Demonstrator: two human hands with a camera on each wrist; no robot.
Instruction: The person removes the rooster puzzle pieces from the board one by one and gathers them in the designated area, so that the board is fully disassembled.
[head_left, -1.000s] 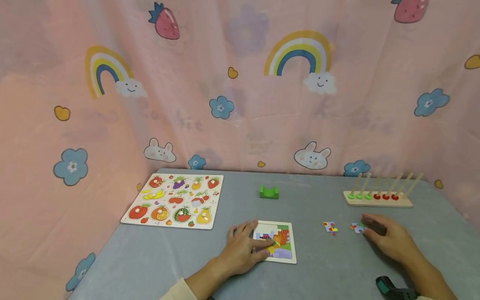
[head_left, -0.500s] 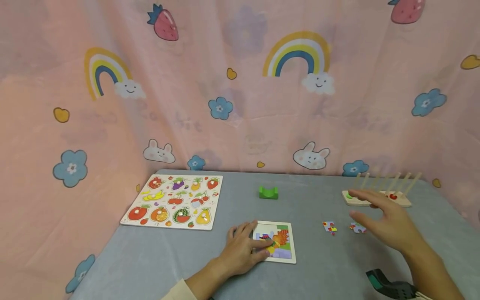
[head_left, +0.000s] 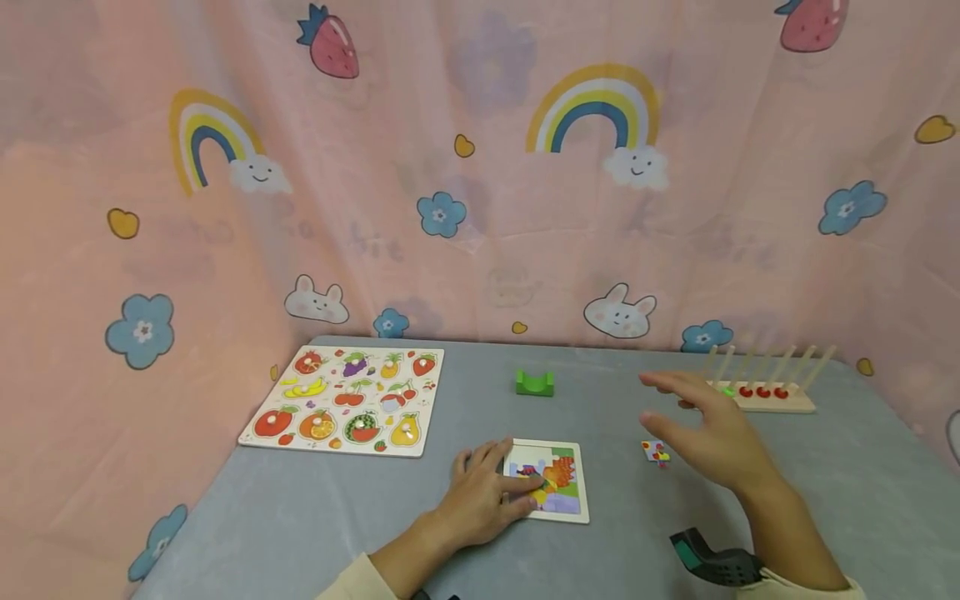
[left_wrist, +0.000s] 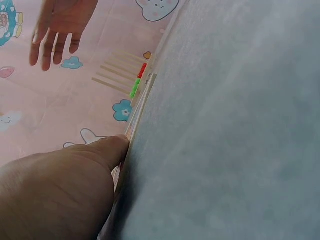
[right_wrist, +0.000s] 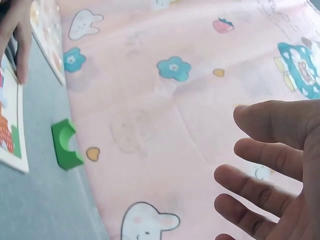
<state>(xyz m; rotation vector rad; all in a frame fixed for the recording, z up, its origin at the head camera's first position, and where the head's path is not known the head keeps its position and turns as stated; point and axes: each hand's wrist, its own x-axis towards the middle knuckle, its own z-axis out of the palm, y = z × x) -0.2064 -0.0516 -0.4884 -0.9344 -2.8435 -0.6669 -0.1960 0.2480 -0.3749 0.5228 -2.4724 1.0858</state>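
Note:
My left hand (head_left: 480,497) lies over the left side of a small framed jigsaw puzzle (head_left: 566,500), one fingertip resting on its picture. Colourful pieces fill part of the frame; a pale bare area shows at upper left. In the left wrist view, the thumb (left_wrist: 112,150) touches the edge of the frame. Raised above the table on the right, my right hand (head_left: 716,433) holds nothing, its fingers spread and gently bent. A loose jigsaw piece (head_left: 656,452) lies just left of it. The other loose piece is hidden behind that hand.
A fruit peg puzzle board (head_left: 348,402) sits at the back left. A green notched block (head_left: 535,383) stands at the back middle. Behind my right hand is a wooden peg rack (head_left: 780,400) with green and red beads. A pink patterned curtain (head_left: 510,192) hangs behind the table.
My right hand has left the right-hand jigsaw piece, risen, and moved left until it covers that piece from view. My left hand stays on the framed puzzle.

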